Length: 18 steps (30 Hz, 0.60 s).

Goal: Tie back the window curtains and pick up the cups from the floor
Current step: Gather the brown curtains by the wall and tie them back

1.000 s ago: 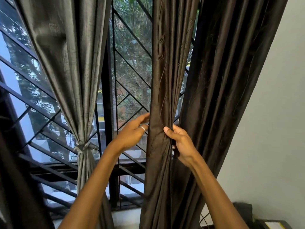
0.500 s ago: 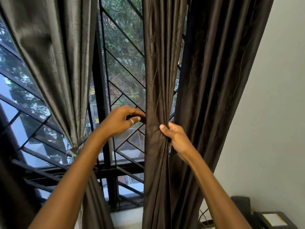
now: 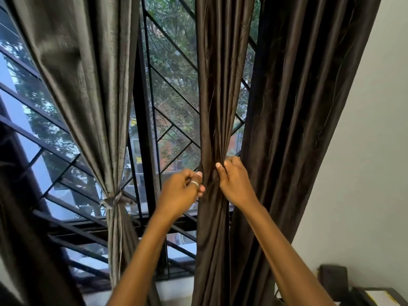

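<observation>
A dark brown curtain panel [image 3: 217, 89] hangs in the middle of the window, gathered into a narrow bunch at hand height. My right hand [image 3: 235, 183] grips the bunch from its right side, thumb on the front. My left hand [image 3: 182, 192], with a ring on one finger, is curled at the bunch's left edge and pinches something small and dark there; what it is stays hidden. To the left, a grey curtain [image 3: 88, 85] is gathered by a knotted tie [image 3: 112, 200]. No cups are in view.
A wider dark curtain [image 3: 298, 129] hangs just right of the held panel, against a white wall [image 3: 364, 173]. Black window bars [image 3: 141, 120] stand behind the curtains. A dark device [image 3: 333, 281] and a tray with paper [image 3: 379, 297] sit at bottom right.
My left hand has come in from the window side to the curtain's left edge and curled its fingers. The panel is bunched tighter between both hands.
</observation>
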Motion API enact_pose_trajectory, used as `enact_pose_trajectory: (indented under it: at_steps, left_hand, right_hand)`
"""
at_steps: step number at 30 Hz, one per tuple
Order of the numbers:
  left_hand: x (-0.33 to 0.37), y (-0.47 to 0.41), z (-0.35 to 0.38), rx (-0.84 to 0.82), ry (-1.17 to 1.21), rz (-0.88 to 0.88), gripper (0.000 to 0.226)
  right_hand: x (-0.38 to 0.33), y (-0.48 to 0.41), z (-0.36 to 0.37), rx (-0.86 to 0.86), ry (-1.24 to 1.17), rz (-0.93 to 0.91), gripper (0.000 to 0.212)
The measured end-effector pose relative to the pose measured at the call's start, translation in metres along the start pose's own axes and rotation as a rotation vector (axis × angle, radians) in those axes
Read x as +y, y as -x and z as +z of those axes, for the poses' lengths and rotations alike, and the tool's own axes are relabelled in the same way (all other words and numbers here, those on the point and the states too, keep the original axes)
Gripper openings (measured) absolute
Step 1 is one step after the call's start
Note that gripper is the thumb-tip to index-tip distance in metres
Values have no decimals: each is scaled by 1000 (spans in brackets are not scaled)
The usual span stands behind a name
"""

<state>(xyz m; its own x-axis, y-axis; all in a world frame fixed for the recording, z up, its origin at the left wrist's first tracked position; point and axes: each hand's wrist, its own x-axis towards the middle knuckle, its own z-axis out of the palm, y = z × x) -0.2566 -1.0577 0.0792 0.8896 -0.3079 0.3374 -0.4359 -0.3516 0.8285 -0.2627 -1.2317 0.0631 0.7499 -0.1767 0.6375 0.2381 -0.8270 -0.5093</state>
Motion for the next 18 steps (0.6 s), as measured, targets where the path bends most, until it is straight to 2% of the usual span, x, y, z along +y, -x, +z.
enact_pose_trajectory:
  at_steps: [3, 10, 18]
  left_hand:
    - [-15, -8, 21, 42, 69, 65, 24]
    - [9, -18, 23, -215, 467, 40, 23]
    - [13, -17, 26, -193, 429, 15, 25]
  right_hand:
    - [-3, 1, 0, 20, 114, -15, 25]
    - [-3, 8, -15, 16, 104, 1, 27]
    - [-8, 14, -20, 4, 99, 2, 26]
